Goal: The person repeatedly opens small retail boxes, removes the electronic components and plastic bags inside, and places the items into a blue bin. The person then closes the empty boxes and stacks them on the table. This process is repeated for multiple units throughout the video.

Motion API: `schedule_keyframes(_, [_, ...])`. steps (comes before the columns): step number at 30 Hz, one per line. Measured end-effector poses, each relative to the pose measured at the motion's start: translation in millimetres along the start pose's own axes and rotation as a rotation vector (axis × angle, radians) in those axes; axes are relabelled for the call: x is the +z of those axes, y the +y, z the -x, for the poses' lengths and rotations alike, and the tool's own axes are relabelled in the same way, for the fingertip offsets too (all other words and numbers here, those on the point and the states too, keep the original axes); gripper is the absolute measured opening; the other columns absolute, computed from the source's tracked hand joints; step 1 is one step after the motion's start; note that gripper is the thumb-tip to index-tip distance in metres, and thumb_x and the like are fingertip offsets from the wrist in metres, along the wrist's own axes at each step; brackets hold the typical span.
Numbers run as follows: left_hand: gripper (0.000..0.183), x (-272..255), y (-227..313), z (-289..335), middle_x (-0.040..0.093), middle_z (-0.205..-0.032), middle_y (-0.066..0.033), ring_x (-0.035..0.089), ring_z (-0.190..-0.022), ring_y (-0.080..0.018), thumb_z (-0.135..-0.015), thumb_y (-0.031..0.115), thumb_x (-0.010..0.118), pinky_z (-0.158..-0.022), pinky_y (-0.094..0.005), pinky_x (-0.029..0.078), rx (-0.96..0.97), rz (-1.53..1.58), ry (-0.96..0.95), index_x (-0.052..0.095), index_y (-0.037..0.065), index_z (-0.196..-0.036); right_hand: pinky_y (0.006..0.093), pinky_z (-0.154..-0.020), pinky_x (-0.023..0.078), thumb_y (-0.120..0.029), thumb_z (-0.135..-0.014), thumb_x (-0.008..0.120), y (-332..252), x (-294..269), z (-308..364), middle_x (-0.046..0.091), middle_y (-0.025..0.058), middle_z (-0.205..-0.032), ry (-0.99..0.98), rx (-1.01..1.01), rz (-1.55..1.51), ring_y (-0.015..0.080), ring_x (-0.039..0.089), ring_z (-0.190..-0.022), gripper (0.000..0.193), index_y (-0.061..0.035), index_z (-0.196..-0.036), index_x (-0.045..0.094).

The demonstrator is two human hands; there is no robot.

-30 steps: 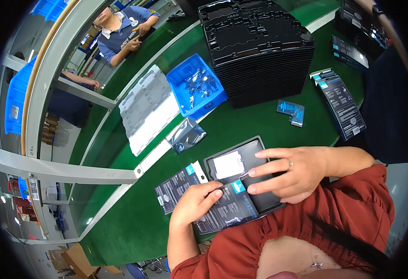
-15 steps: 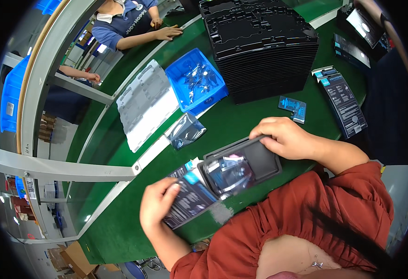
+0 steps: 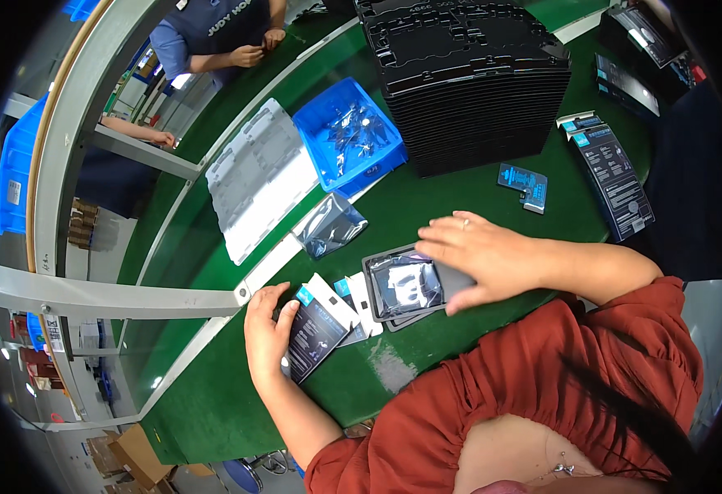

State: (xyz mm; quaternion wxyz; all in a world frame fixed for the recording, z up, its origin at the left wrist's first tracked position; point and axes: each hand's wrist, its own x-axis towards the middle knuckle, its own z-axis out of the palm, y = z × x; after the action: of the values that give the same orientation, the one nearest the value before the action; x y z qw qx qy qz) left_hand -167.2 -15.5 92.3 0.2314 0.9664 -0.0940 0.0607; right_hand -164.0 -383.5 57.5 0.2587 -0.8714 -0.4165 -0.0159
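Observation:
My left hand (image 3: 268, 333) grips the left end of a dark printed carton (image 3: 320, 336), thumb on top and fingers along its far side. White flaps stick out at the carton's right end, beside what looks like a second dark box (image 3: 359, 317) partly under it. Right of these lies a shallow black tray (image 3: 371, 284) with a shiny clear bag (image 3: 414, 284) in it; the bag's contents cannot be made out. My right hand (image 3: 484, 257) lies stretched flat over the tray's right end, thumb apart, hiding that end.
Beyond my hands sit a silvery packet (image 3: 329, 226), a blue bin (image 3: 320, 156) of small bagged parts, a pale plastic sheet (image 3: 258, 185) and a tall stack of black trays (image 3: 476, 115). A blue-printed card (image 3: 523, 188) and another carton (image 3: 612, 177) lie to the right. A person (image 3: 221, 41) stands across the table.
My right hand has gone from gripping the tray's far edge to lying flat over it. The tray now sits apart from the carton, whose white flaps show. The person opposite brought their hands closer.

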Motion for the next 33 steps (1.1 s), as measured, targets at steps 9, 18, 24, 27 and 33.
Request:
schedule_keyframes(9, [0.117,-4.1,37.3,17.9,0.046,-0.139,-0.0191,0.045,-0.127,-0.0349,-0.045,0.030,0.092,-0.108,-0.0515,0.031,0.070,-0.246,-0.353,0.036,0.009,-0.145,0.0486,-0.108,0.033,-0.032,-0.069,0.079,2.6,-9.4,-11.8,0.043,0.0261,-0.137,-0.151,-0.109,0.009,0.0376,0.043,-0.128,0.079,0.0022,-0.132,0.048])
schedule_keyframes(18, [0.118,2.4,53.4,9.1,0.043,-0.141,-0.0177,0.040,-0.132,-0.0354,-0.044,0.025,0.092,-0.110,-0.0516,0.028,0.155,-0.364,-0.363,0.036,0.013,-0.146,0.0489,-0.107,0.032,-0.030,-0.068,0.077,-0.4,-4.3,-12.4,0.042,0.0239,-0.137,-0.168,-0.115,0.095,0.0374,0.044,-0.124,0.078,-0.0033,-0.135,0.048])
schedule_keyframes(24, [0.109,7.2,8.1,7.3,0.044,-0.138,-0.0212,0.044,-0.127,-0.0377,-0.049,0.020,0.085,-0.108,-0.0448,0.033,0.002,-0.362,-0.272,0.036,0.012,-0.146,0.0462,-0.105,0.036,-0.027,-0.064,0.078,0.8,-14.5,-17.0,0.045,0.0225,-0.135,-0.205,-0.025,0.092,0.0363,0.046,-0.123,0.076,-0.0008,-0.131,0.053])
schedule_keyframes(27, [0.112,-5.8,-12.0,5.7,0.042,-0.142,-0.0210,0.042,-0.130,-0.0368,-0.049,0.029,0.088,-0.109,-0.0479,0.031,-0.188,-0.327,-0.265,0.035,0.013,-0.146,0.0461,-0.104,0.036,-0.027,-0.063,0.078,15.0,-17.6,-14.2,0.046,0.0217,-0.134,-0.138,-0.026,0.118,0.0366,0.046,-0.123,0.076,-0.0021,-0.131,0.054])
schedule_keyframes(33, [0.098,4.8,47.7,-2.4,0.038,-0.147,-0.0197,0.033,-0.138,-0.0350,-0.061,0.030,0.085,-0.112,-0.0498,0.024,0.116,-0.356,0.060,0.038,0.009,-0.144,0.0463,-0.106,0.035,-0.026,-0.063,0.078,21.7,-9.1,-18.6,0.046,0.0219,-0.136,-0.100,-0.095,0.122,0.0350,0.047,-0.124,0.076,-0.0038,-0.132,0.054])
